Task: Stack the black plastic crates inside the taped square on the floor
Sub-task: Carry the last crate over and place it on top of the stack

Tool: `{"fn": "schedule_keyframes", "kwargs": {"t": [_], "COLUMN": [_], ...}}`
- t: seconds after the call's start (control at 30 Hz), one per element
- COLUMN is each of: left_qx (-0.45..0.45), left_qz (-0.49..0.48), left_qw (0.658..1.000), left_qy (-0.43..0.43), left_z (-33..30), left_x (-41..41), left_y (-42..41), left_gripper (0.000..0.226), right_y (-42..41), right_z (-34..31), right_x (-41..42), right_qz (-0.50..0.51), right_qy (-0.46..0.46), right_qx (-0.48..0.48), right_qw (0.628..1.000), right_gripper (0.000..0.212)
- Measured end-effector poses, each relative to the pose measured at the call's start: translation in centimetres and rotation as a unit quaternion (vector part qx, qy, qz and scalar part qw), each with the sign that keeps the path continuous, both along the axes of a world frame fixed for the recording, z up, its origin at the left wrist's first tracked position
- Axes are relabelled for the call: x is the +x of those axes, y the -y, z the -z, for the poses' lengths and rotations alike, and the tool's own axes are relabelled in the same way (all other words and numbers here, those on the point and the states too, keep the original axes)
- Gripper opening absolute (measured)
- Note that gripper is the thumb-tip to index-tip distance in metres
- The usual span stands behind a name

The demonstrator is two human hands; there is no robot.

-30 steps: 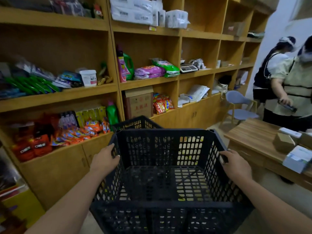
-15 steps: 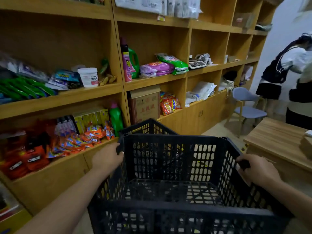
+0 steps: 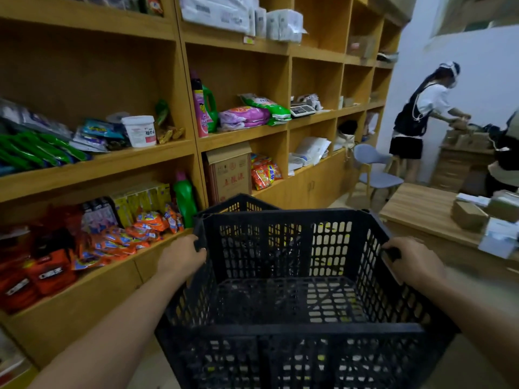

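I carry a black perforated plastic crate (image 3: 283, 329) in front of me, open side up and empty. My left hand (image 3: 182, 255) grips its left rim near the far corner. My right hand (image 3: 412, 261) grips the right rim. Behind the held crate, the corner of a second black crate (image 3: 238, 202) shows, standing lower near the shelves. Bits of yellow tape (image 3: 328, 227) on the floor show through the crate's holes. The rest of the taped square is hidden.
A tall wooden shelf unit (image 3: 179, 153) full of packaged goods runs along the left. A low wooden table (image 3: 421, 209) with boxes stands at right, a blue chair (image 3: 373, 167) beyond it. A person (image 3: 418, 119) bends over stacked boxes at the far right.
I have kept hold of the crate with both hands. The view has turned slightly, and the person at right now stands farther back by the boxes.
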State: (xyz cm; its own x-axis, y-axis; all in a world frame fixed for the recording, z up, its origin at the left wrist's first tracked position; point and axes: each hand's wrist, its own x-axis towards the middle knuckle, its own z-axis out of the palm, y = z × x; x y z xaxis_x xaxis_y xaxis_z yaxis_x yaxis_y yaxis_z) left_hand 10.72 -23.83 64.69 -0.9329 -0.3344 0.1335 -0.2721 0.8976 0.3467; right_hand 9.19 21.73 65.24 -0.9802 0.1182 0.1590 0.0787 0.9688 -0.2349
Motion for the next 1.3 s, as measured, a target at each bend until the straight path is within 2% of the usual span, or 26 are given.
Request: {"fn": "schedule_keyframes", "kwargs": {"t": [0.3,0.57,0.7,0.9,1.07,1.3], "left_qx": [-0.023,-0.029,-0.037,-0.053,-0.041,-0.038], "left_qz": [0.032,0.048,0.053,0.023,0.036,0.047], "left_qw": [0.999,0.995,0.996,0.994,0.995,0.993], "left_qy": [-0.034,-0.076,-0.068,-0.089,-0.081,-0.098], "left_z": [-3.9,-7.5,-8.5,-7.8,-7.9,-8.8], "left_x": [7.6,8.4,5.9,-0.7,-7.4,-17.1], "left_y": [4.1,6.7,7.7,8.6,9.1,9.7], "left_gripper": [0.050,0.056,0.057,0.056,0.057,0.054], "right_y": [4.2,6.7,7.7,8.9,9.6,10.9], "right_z": [-1.5,-3.9,-4.9,-5.2,-5.3,-6.4], "right_x": [10.4,13.2,11.4,5.3,-1.4,-9.8], "right_qz": [0.036,0.073,0.077,0.075,0.077,0.089], "right_qy": [-0.064,-0.077,-0.097,-0.117,-0.123,-0.115], "right_qx": [-0.044,-0.044,-0.054,-0.070,-0.079,-0.078], "right_qw": [0.996,0.993,0.991,0.988,0.986,0.986], "right_gripper": [0.037,0.030,0.029,0.040,0.031,0.043]}}
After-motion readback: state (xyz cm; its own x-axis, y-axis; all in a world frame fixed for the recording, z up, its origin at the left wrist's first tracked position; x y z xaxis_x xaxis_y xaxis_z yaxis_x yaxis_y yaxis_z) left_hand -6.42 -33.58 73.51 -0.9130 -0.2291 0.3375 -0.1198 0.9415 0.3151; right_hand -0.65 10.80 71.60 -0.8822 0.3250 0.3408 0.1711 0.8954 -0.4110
